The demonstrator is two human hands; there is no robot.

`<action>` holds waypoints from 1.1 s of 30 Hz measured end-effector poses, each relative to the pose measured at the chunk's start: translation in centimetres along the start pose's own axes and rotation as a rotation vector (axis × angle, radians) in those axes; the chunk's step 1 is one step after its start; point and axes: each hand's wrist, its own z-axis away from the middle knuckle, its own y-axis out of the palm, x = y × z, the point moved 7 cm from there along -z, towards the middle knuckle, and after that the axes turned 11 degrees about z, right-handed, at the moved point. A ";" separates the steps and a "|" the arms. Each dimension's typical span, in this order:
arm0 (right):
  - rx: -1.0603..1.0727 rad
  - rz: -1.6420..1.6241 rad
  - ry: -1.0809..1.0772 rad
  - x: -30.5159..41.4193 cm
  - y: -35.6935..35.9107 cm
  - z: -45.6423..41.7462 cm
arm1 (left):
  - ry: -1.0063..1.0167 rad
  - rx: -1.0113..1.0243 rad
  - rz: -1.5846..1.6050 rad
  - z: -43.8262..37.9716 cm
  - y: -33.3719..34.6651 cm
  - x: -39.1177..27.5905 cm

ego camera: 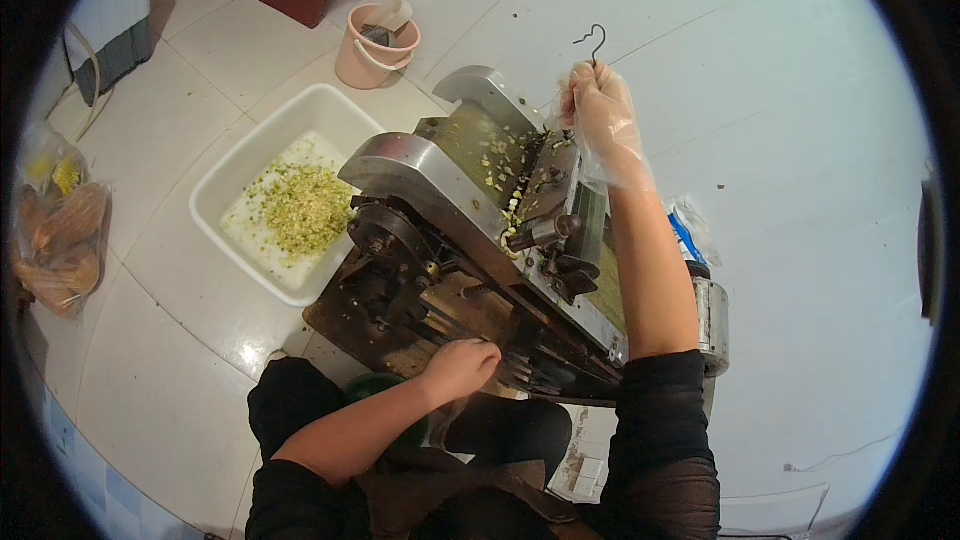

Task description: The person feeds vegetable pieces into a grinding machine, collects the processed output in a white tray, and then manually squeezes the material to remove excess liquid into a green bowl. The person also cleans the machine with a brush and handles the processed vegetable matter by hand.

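My right hand (pixel 598 109), in a clear plastic glove, grips a bent metal wire hook (pixel 598 43) whose curved end points away from me. It is above the edge of a metal cutting machine (pixel 409 165) with a greenish belt (pixel 469 136). Chopped pale and green bits (pixel 499 157) cling to the belt and around the roller. My left hand (pixel 463 369), which looks bare, is curled beside the machine's open, dark side; its fingers are mostly hidden. Left of the machine, a white plastic tub (pixel 225 165) holds a heap of chopped green and yellowish pieces (pixel 304 202).
A pink bucket (pixel 360 64) with items inside stands on the tiled floor (pixel 195 360) beyond the tub. A clear bag of brown, elongated things (pixel 64 240) lies at far left. Part of a green container (pixel 379 385) shows by my legs. A motor-like metal housing (pixel 711 322) sits right of my forearm.
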 end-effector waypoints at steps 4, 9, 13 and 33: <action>-0.090 0.171 0.008 0.3 0.1 0.2 | 0.012 -0.031 0.004 0.1 -0.2 -0.2; 0.124 0.114 0.062 -0.5 2.8 0.9 | 0.019 -0.031 -0.001 0.2 -0.4 -0.3; -0.213 -0.085 -0.011 0.2 -0.6 1.0 | 0.020 -0.047 0.003 0.3 -0.6 -0.2; -0.097 -0.001 0.088 0.5 0.0 2.2 | 0.014 -0.047 -0.002 0.1 -0.4 0.0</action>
